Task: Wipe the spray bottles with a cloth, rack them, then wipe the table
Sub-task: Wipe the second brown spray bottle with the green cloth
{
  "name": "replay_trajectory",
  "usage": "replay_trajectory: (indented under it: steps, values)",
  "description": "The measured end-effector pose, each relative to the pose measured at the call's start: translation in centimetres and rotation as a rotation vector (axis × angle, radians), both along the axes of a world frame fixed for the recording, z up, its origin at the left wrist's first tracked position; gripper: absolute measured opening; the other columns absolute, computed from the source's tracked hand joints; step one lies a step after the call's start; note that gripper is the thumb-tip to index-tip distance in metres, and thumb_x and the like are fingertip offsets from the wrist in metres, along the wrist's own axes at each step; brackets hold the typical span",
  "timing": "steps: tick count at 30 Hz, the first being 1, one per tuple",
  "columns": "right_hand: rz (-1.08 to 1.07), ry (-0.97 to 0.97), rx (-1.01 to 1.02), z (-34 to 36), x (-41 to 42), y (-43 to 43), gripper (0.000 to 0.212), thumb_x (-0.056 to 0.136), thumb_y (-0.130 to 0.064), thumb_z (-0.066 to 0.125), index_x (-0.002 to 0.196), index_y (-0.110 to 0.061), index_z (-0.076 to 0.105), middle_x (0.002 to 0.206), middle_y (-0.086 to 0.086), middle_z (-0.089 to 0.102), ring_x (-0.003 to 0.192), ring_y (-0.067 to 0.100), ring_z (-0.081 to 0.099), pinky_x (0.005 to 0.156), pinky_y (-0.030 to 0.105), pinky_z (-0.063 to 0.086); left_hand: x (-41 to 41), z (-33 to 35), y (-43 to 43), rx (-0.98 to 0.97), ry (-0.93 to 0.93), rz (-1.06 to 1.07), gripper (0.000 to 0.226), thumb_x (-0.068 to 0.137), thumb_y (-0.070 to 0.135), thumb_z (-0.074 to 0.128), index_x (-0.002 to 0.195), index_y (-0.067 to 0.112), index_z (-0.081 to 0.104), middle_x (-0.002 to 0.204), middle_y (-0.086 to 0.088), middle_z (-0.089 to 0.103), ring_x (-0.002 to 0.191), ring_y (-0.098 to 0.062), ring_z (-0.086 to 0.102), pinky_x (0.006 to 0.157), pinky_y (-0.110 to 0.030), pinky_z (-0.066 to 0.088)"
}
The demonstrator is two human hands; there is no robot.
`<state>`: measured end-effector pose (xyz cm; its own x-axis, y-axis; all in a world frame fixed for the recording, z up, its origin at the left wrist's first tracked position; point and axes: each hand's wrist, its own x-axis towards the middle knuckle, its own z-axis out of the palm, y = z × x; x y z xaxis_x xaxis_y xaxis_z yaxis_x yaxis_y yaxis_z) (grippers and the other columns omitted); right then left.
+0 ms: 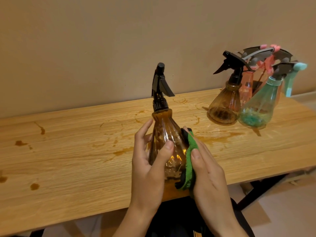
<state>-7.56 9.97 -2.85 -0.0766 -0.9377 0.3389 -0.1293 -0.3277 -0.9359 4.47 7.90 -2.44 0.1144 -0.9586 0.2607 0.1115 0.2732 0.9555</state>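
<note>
Left hand (150,161) grips the amber spray bottle (165,134), steadying it. Right hand (209,173) pinches a green cloth (189,161) against its side for wiping.

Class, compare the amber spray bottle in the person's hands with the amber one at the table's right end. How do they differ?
The left hand grips the held bottle; no hand touches the far bottle. The right hand holds a cloth against the held bottle; the far bottle has none. The far bottle neighbours a teal bottle; the held bottle is apart. Both are amber with black triggers.
</note>
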Motion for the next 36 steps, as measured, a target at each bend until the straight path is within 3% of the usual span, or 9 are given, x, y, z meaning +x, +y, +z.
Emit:
replay_trajectory:
  steps: [6,11,14,16,21,26,29,33,36]
  values:
    - [-0.084,-0.057,0.023,-0.8,0.6,0.3,0.049,0.098,-0.058,0.035,0.142,-0.045,0.051,0.143,-0.026,0.055,0.137,-0.003,0.046,0.116,0.039,0.040,0.0,-0.8,0.4,-0.119,-0.188,0.084,0.056,0.083,0.057,0.066,0.138,0.050,0.058,0.124,0.007,0.054,0.121,-0.015,0.061,0.096,-0.021,0.051]
    - [-0.115,0.033,-0.012,-1.1,1.0,0.1,0.037,0.103,-0.052,0.037,0.139,-0.058,0.043,0.148,-0.040,0.041,0.141,-0.015,0.032,0.110,0.004,0.028,1.0,-0.8,0.0,-0.160,-0.348,0.026,0.065,0.093,0.050,0.059,0.154,0.034,0.044,0.128,0.010,0.054,0.124,-0.009,0.058,0.093,-0.012,0.047]
    - [-0.078,0.087,-0.010,-1.4,1.5,0.0,0.041,0.102,-0.045,0.037,0.140,-0.060,0.039,0.149,-0.043,0.036,0.143,-0.015,0.027,0.111,0.003,0.024,1.3,-1.2,0.0,-0.138,-0.380,0.009,0.077,0.088,0.055,0.062,0.158,0.032,0.037,0.135,0.023,0.051,0.128,0.004,0.054,0.096,-0.007,0.044]
    - [-0.050,0.126,-0.001,-1.6,1.6,-0.2,0.040,0.102,-0.046,0.036,0.141,-0.056,0.039,0.147,-0.047,0.033,0.144,-0.016,0.024,0.115,0.007,0.022,1.4,-1.4,0.0,-0.100,-0.335,0.007,0.082,0.084,0.059,0.066,0.157,0.036,0.037,0.138,0.031,0.052,0.130,0.007,0.053,0.100,-0.010,0.044]
    - [-0.013,0.243,-0.012,-1.4,1.6,-0.3,0.039,0.103,-0.045,0.034,0.140,-0.057,0.036,0.144,-0.055,0.026,0.145,-0.016,0.018,0.120,0.015,0.017,1.6,-2.0,-0.2,-0.072,-0.203,0.045,0.072,0.085,0.046,0.071,0.151,0.030,0.047,0.139,0.024,0.061,0.129,0.002,0.057,0.099,-0.011,0.046]
    - [-0.016,0.211,0.057,-1.5,1.3,0.2,0.039,0.103,-0.054,0.033,0.139,-0.069,0.034,0.144,-0.053,0.029,0.142,-0.020,0.023,0.111,0.001,0.019,1.4,-2.5,-0.2,-0.074,-0.176,0.081,0.073,0.083,0.053,0.068,0.150,0.032,0.049,0.143,0.016,0.060,0.134,-0.005,0.056,0.105,-0.019,0.047]
    - [0.042,0.157,0.113,-0.4,0.6,-1.4,0.040,0.103,-0.049,0.040,0.141,-0.061,0.041,0.135,-0.051,0.043,0.130,-0.025,0.036,0.101,-0.002,0.031,1.2,-2.7,-0.2,-0.087,-0.203,0.046,0.071,0.086,0.051,0.066,0.152,0.031,0.048,0.146,0.012,0.059,0.136,-0.011,0.055,0.108,-0.028,0.048]
    - [0.101,0.252,0.069,0.9,0.4,-2.8,0.048,0.103,-0.043,0.041,0.150,-0.051,0.035,0.145,-0.040,0.039,0.131,-0.025,0.034,0.102,0.000,0.031,1.5,-2.3,-0.4,-0.087,-0.187,0.002,0.068,0.089,0.046,0.063,0.153,0.031,0.045,0.147,0.024,0.056,0.138,0.000,0.051,0.104,-0.012,0.043]
    - [0.087,0.255,0.028,-0.1,0.4,-1.8,0.048,0.105,-0.041,0.038,0.153,-0.044,0.034,0.153,-0.032,0.038,0.139,-0.018,0.031,0.110,0.005,0.029,1.6,-2.3,-0.4,-0.106,-0.192,-0.011,0.069,0.089,0.046,0.063,0.153,0.029,0.046,0.141,0.022,0.061,0.131,-0.003,0.059,0.099,-0.014,0.047]
